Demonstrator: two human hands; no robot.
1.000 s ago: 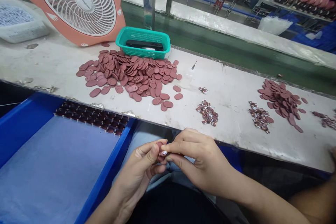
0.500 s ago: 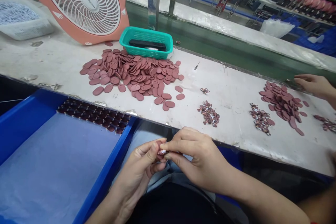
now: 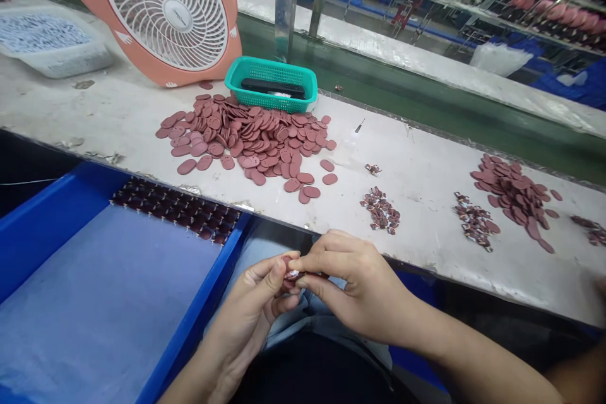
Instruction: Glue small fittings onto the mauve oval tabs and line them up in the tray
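Over my lap, my left hand (image 3: pixel 255 297) pinches a reddish-brown oval disc (image 3: pixel 286 261) between thumb and fingers. My right hand (image 3: pixel 357 278) meets it there, thumb and index finger closed on a small brown-and-white piece (image 3: pixel 293 274) against the disc. Fingertips cover much of both, so the exact join is hidden. On the bench beyond lies a large heap of similar oval discs (image 3: pixel 265 136), some with small holes. A pile of small brown-and-white pieces (image 3: pixel 380 209) sits nearer my right hand.
A blue bin (image 3: pixel 189 309) at left holds rows of dark pieces (image 3: pixel 175 208). On the bench (image 3: pixel 426 170) stand an orange fan (image 3: pixel 231 6), a green basket (image 3: pixel 310 85) and a white tub (image 3: pixel 89 60). A thin pointed tool (image 3: pixel 360 126) and more piles (image 3: pixel 514 189) lie rightward.
The view has shifted slightly, so the bench things appear a little further right and lower. My hands keep the same grip. Another person's hand at the right has left the view.
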